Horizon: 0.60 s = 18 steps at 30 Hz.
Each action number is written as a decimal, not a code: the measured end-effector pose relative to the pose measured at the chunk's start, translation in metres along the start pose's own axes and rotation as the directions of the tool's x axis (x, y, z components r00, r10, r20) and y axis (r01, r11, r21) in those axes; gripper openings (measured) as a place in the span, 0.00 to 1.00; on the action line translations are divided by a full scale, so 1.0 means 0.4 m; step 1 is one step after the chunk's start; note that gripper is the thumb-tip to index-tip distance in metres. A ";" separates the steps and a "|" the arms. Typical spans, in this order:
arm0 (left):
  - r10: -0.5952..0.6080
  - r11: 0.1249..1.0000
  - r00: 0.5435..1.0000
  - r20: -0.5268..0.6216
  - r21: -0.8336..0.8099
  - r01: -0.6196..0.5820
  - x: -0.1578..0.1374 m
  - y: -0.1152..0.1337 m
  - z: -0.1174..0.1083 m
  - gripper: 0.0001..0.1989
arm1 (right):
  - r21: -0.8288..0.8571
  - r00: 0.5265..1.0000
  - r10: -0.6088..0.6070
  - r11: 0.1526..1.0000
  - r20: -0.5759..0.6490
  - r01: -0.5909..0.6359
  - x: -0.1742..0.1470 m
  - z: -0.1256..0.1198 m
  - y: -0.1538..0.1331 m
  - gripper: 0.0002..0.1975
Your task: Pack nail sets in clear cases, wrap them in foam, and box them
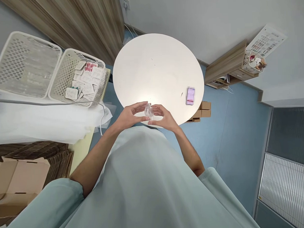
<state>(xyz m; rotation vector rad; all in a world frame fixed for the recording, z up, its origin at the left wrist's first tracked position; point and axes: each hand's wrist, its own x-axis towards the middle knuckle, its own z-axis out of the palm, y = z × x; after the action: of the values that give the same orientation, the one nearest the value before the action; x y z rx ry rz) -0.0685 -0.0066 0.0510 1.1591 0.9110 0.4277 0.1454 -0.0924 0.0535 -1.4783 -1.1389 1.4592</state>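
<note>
Where the table (155,65) reached six o'clock, our left hand (131,115) and right hand (165,118) gripped a clear object (148,111) (seemingly plastic).

small piece (147,111) clear, colourless; table (150,67) white, few dark marks; shirt (144,180) pale grey-green; floor (232,124) blue; baskets (59,75) off-white, perforated pattern; wood panel (88,16) brown, streaky grain; phone (190,95) lilac, red strip; cardboard boxes (206,105) tan

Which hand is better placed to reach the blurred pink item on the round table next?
Probably the right hand: the pink item lies to the right, nearer it than the left hand, though both touch a clear item.
</note>
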 end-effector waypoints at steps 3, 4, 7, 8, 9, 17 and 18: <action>-0.028 1.000 0.999 0.022 -0.003 0.028 -0.005 0.005 -0.014 0.52 | 0.019 1.000 0.023 1.000 -0.002 -0.023 -0.001 0.017 0.009 0.41; -0.033 0.999 0.999 0.028 -0.005 0.034 -0.006 0.007 -0.019 0.53 | 0.025 1.000 0.028 0.999 -0.003 -0.027 -0.001 0.022 0.012 0.41; -0.051 0.999 0.998 0.046 -0.007 0.051 -0.010 0.010 -0.033 0.53 | 0.033 0.999 0.043 0.999 -0.014 -0.043 -0.003 0.036 0.016 0.42; -0.057 0.998 0.997 0.053 -0.011 0.058 -0.011 0.010 -0.038 0.52 | 0.038 0.999 0.052 0.998 -0.015 -0.051 -0.003 0.039 0.015 0.42; -0.065 0.998 0.996 0.064 -0.020 0.067 -0.013 0.011 -0.043 0.52 | 0.047 0.998 0.063 0.997 -0.007 -0.062 -0.004 0.041 0.013 0.42; -0.104 0.992 0.987 0.119 -0.065 0.112 -0.020 0.008 -0.091 0.51 | 0.090 0.994 0.102 0.990 0.037 -0.105 0.009 0.052 0.008 0.41; -0.107 0.991 0.985 0.134 -0.063 0.116 -0.020 0.009 -0.099 0.50 | 0.083 0.995 0.097 0.992 0.038 -0.100 0.013 0.055 0.010 0.41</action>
<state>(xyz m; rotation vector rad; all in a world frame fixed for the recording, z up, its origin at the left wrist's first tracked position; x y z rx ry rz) -0.1041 0.0125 0.0532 1.0534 0.8356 0.2873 0.1237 -0.0904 0.0464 -1.4737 -1.0236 1.5861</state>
